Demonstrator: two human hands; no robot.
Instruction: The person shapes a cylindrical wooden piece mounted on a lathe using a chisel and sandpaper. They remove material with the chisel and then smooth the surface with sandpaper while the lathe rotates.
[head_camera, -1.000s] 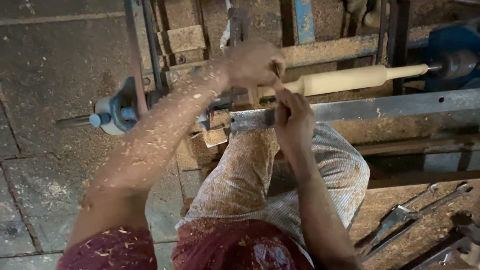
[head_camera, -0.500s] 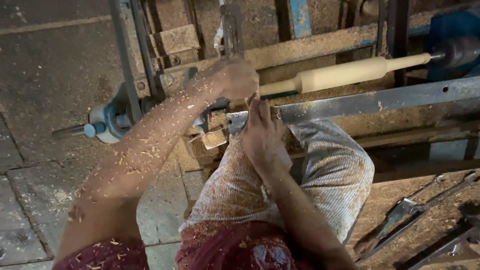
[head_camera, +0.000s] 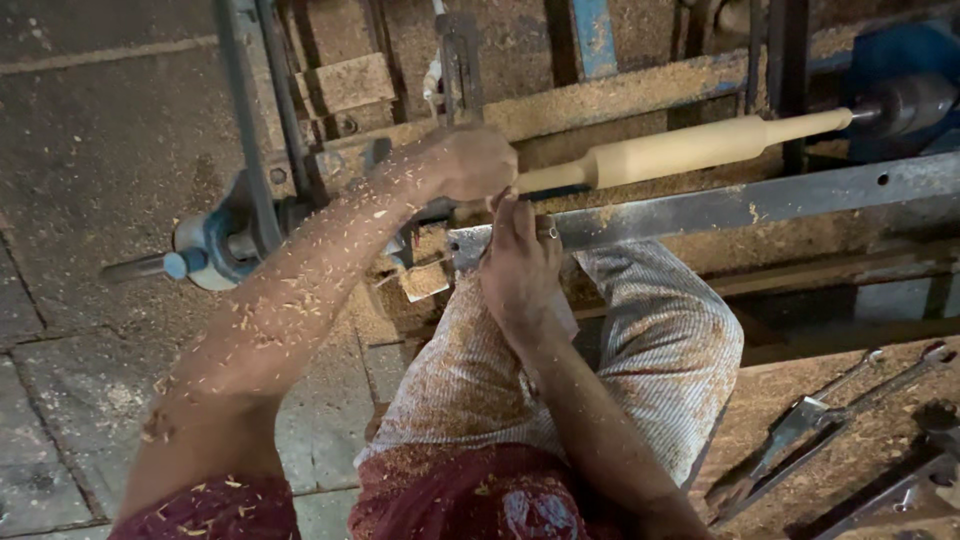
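Observation:
A pale wooden rolling-pin-shaped piece lies mounted sideways in a lathe, its right end at the dark drive head. My left hand is closed over the piece's left end, the forearm dusted with wood shavings. Just below it, my right hand rests on the grey metal rest bar with fingers pointing up toward the wood. Whatever is under that palm is hidden. My knees in striped cloth sit under the bar.
The blue-grey tailstock with its handle sticks out at the left. Sawdust covers the lathe bed. Long metal tools lie on the shaving-strewn ground at lower right. Stone paving spreads to the left.
My right hand has dropped from the wooden piece down onto the rest bar. My left hand has stayed at the piece's left end.

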